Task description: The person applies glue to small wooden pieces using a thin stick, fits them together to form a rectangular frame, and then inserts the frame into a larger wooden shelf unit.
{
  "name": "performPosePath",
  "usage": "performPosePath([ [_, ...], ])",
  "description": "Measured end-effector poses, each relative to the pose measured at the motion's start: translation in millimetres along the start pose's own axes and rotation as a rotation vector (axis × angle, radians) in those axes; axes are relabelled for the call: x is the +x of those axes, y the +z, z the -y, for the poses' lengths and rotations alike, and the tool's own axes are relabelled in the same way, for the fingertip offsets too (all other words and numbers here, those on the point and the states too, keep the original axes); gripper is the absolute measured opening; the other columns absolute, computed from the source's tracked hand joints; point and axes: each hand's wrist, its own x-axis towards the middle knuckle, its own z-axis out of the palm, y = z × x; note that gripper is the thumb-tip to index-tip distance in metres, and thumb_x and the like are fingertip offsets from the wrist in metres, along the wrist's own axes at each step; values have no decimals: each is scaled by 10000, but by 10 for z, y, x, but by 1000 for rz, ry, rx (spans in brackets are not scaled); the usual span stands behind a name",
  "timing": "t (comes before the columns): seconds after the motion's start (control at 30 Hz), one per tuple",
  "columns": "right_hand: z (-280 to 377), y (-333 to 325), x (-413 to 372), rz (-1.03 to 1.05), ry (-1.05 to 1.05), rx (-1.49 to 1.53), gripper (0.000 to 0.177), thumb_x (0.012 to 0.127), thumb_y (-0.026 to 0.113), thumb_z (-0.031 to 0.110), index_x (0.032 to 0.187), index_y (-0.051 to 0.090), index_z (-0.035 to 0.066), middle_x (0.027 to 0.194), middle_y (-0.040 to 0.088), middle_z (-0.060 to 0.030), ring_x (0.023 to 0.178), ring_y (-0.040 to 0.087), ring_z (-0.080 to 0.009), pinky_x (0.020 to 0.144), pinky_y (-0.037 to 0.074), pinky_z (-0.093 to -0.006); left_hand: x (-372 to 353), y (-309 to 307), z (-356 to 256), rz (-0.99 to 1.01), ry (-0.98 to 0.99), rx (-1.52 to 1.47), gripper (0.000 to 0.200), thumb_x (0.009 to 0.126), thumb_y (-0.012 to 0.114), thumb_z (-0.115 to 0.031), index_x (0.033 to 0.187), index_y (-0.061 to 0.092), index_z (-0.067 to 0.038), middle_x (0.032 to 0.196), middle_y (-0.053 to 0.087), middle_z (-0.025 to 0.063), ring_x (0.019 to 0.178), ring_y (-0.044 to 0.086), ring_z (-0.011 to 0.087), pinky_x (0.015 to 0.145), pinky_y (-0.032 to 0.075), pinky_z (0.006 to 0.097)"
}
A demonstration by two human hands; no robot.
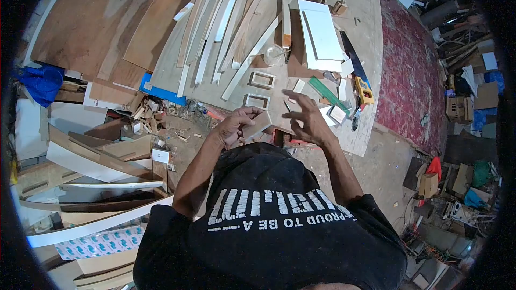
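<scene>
My left hand (236, 126) is closed on a small pale wooden piece (260, 124) at the table's near edge, in front of the black shirt. My right hand (312, 119) is raised just to the right of that piece, its fingers spread and nothing visible in them. Two small rectangular wooden frames, an upper one (263, 86) and a lower one (248, 100), lie on the table beyond my left hand. A green strip (329, 96) slants across the tabletop beyond my right hand, among small white offcuts.
A handsaw with a yellow handle (364, 90) lies near the table's (361, 129) right edge. White boards (323, 35) are stacked beside it. Long wooden strips (228, 19) cover the far left. Curved white-edged panels (102, 182) stand at lower left, near scraps on the floor.
</scene>
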Motion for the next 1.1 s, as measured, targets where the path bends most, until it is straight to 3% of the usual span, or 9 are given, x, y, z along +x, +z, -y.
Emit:
performPosePath([
  [0.1,-177,250,-44,-152,461,481,327,875,639,109,1188,666,20,1338,563,-164,1118,613,-292,946,498,-413,53,-167,71,-130,-18,202,468,770,578,-39,1229,594,56,1073,667,127,906,678,187,819,570,314],
  [0.17,-250,456,8,-129,532,582,363,878,671,162,1216,651,32,1345,562,-158,1124,612,-291,908,515,-399,190,-343,112,-215,-1,802,413,806,596,-48,1207,641,41,1017,691,103,863,666,155,800,553,299],
  [0.27,-245,717,107,-77,615,731,536,851,753,275,1304,586,43,1325,569,-165,1098,618,-274,827,545,-362,316,-501,181,-232,3,872,377,822,610,-68,1180,674,33,1003,700,93,874,647,132,786,542,292],
  [0.37,-155,838,171,-137,500,525,809,782,841,274,1456,429,100,1250,576,-136,1053,620,-247,844,544,-380,343,-489,145,-228,-18,850,390,825,613,-60,1202,669,27,1032,699,101,885,653,145,803,543,294],
  [0.53,-360,929,123,-208,590,529,873,748,860,320,1464,423,76,1273,563,-211,1048,620,-298,854,544,-398,309,-479,127,-181,-56,743,408,827,625,-61,1226,669,9,1050,706,85,932,653,150,839,537,304],
  [0.67,-376,892,65,-245,589,447,663,819,796,234,1387,501,60,1271,576,-200,1045,635,-320,882,540,-400,333,-571,212,-166,45,830,394,820,637,-72,1204,681,7,1041,711,72,930,646,149,842,528,307],
  [0.77,-309,963,66,-80,236,306,496,833,768,185,1260,583,13,1195,642,-152,1057,637,-257,906,518,-372,376,-523,184,-213,-29,1071,374,816,649,-77,1178,660,19,1041,707,93,903,642,160,814,520,309],
  [0.9,-447,1168,119,34,390,544,270,876,689,107,1111,658,-20,1052,703,-131,986,659,-229,876,509,-352,420,-569,250,-238,60,1145,365,810,662,-86,1159,618,16,1012,694,102,879,630,160,787,508,310],
  [1.1,-853,1326,181,-23,518,730,211,870,680,52,1064,667,-30,945,708,-89,936,654,-177,843,504,-340,494,-693,137,-453,109,1076,485,821,771,-251,1197,604,7,1020,692,151,940,662,226,825,520,345],
])
